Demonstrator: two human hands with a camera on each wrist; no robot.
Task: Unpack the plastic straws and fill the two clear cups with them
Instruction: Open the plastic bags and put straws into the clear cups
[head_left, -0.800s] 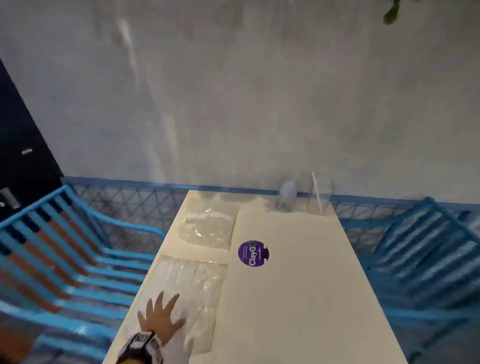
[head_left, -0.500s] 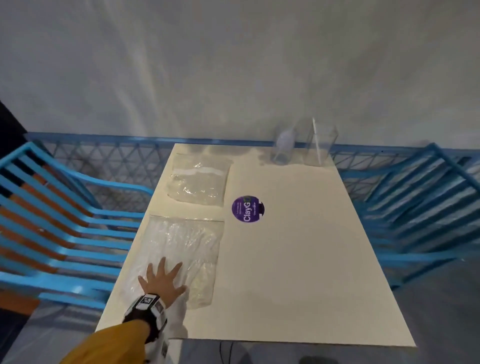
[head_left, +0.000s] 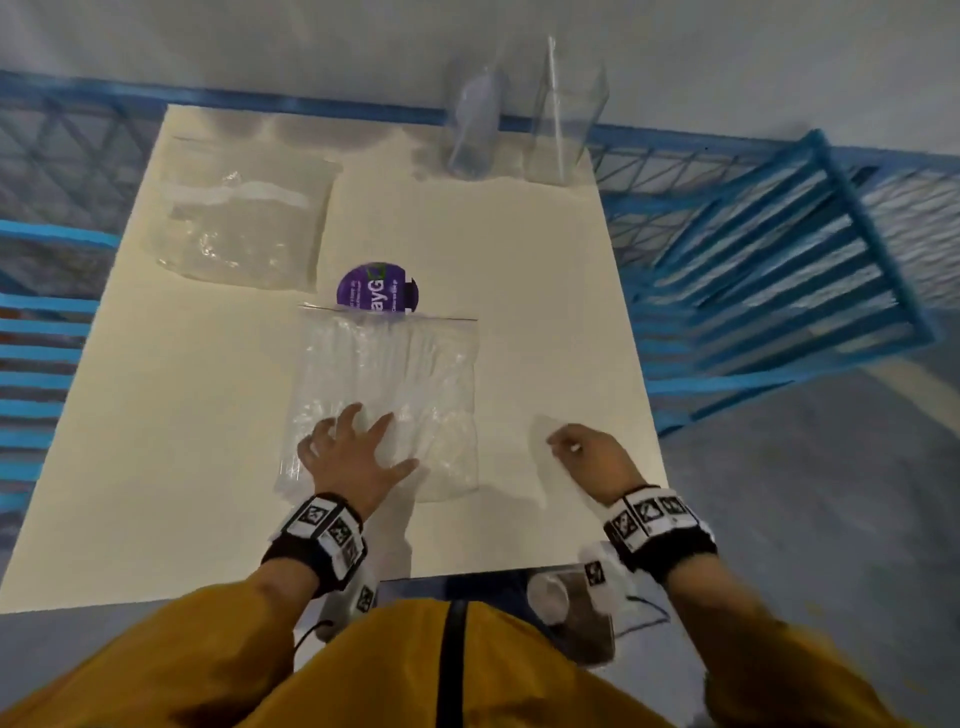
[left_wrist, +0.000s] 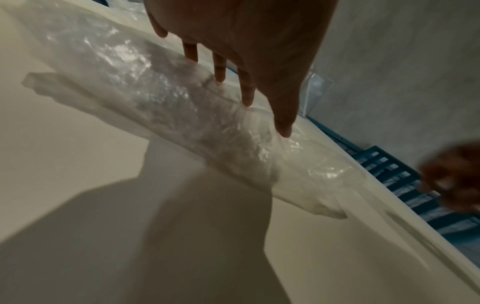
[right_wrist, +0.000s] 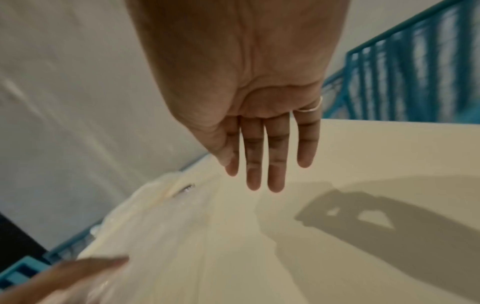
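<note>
Mustard-yellow sleeves (head_left: 197, 639) cover both forearms, and the same yellow garment has a dark strip down its front (head_left: 451, 660). Each wrist wears a black band (head_left: 670, 551) faced with white blocks bearing black square markers (head_left: 327, 525). White camera housings hang under the wrists, with thin dark cables. A thin pale ring (right_wrist: 313, 107) sits on one right finger.

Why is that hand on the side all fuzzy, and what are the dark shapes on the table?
Left wrist view: the right hand is blurred, at the frame's edge. Right wrist view: the left hand blurs too, and the dark shapes on the table are shadows.
</note>
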